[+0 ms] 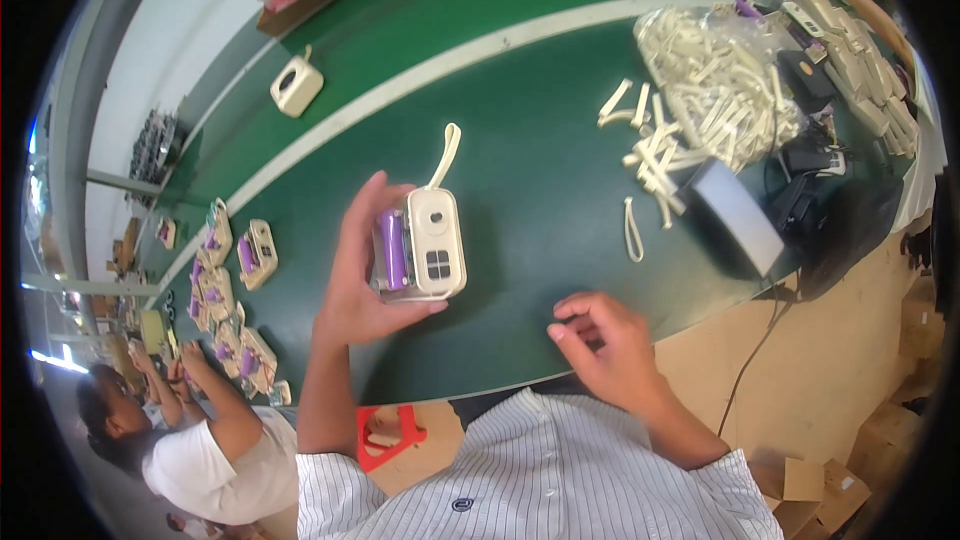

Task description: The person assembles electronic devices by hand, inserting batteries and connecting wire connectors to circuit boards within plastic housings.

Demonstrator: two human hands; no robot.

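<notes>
My left hand [352, 275] is wrapped round a cream plastic device housing [437, 240] and holds it up over the green table. Along its open side lies a purple cylindrical battery [396, 248]. The face has a round button and a dark four-part window. From the top end sticks a cream strap loop [447, 152]. Near the table's front edge, my right hand [606, 345] is half curled, thumb and forefinger apart, with nothing visible between them. The nearest thing to it is a single loose cream strap [632, 230] on the table.
Loose straps [655, 155] lie beside a bagged heap of straps [715, 85]. A grey box-shaped block [735, 218] stands at the right. Several housings with purple batteries [215, 290] line the left side; another housing [297, 87] sits beyond the pale strip. A co-worker [215, 450] sits at the left.
</notes>
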